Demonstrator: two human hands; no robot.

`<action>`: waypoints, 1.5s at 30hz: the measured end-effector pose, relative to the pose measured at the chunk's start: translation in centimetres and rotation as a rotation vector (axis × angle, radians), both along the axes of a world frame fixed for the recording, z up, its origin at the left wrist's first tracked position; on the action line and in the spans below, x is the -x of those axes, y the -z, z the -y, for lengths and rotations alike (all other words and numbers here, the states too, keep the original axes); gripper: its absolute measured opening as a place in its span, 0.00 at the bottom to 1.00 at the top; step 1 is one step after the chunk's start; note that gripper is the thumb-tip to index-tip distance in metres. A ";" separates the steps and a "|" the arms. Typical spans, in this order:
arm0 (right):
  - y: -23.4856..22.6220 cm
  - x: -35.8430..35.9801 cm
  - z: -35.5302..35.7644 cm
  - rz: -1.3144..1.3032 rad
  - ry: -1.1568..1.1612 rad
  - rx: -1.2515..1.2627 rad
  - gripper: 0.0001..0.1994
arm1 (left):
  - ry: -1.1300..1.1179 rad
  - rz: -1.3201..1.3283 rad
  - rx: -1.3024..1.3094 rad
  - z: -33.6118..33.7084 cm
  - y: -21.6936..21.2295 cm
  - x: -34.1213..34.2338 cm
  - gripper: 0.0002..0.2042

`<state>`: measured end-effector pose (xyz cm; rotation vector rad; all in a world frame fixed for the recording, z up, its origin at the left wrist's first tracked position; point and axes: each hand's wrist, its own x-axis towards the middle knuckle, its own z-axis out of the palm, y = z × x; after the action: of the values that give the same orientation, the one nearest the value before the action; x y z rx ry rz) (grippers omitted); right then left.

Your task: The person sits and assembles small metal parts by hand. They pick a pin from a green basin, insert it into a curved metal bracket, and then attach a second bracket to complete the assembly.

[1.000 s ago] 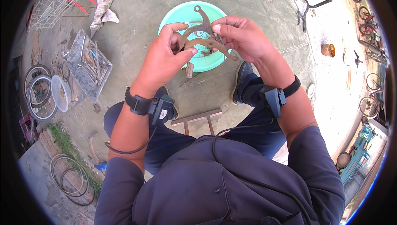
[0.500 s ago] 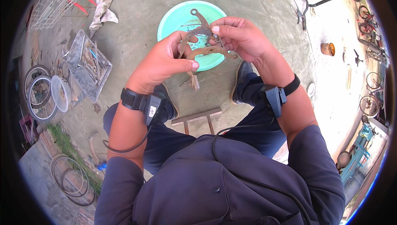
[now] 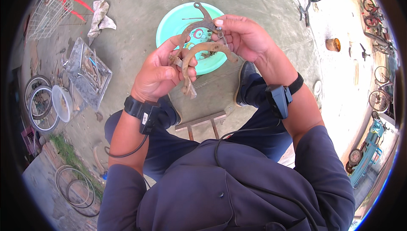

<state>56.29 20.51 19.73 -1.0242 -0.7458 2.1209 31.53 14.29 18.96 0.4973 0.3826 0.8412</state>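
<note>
Over a mint-green basin [image 3: 163,30] I hold a rusty bicycle brake [image 3: 204,47], made of two curved metal arms. The upper arm ends in a ring at the far side. My left hand [image 3: 163,67] has its fingers curled behind the arms at their left ends, with the thumb lifted off to the near side. My right hand [image 3: 248,38] pinches the right part of the brake between thumb and fingers, near a small bolt and a thin wire or spring. Small metal parts lie in the basin beneath, partly hidden by the brake.
A low wooden stool [image 3: 201,121] stands between my legs. To the left are a grimy metal tray [image 3: 104,87] of tools, a white bowl [image 3: 62,103] and wheels [image 3: 44,109]. Handlebars [image 3: 311,4] and a rusty can [image 3: 333,44] lie to the right. A cable runs between my wrist devices.
My left thumb has come off the lower arm, and that hand has turned and opened somewhat. The brake's lower arm has swung down and left. My right hand keeps its pinch.
</note>
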 end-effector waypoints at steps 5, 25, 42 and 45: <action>-0.5 -1.0 -0.4 -0.084 -0.070 0.013 0.11 | 0.071 0.061 0.064 0.7 0.5 -0.2 0.34; -0.7 -1.6 -1.6 0.167 0.363 -0.070 0.12 | -0.528 -0.147 0.035 -1.2 0.8 0.9 0.15; -0.5 1.4 0.1 0.172 0.237 -0.066 0.11 | -0.383 -1.007 -0.721 0.5 0.3 -4.6 0.11; -0.4 1.6 0.3 0.153 0.221 -0.064 0.11 | -0.378 -1.066 -0.786 0.1 0.4 -4.8 0.11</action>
<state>54.71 20.19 20.12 -1.1869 -0.7321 1.8357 36.30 14.22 18.57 1.6595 1.1582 1.0275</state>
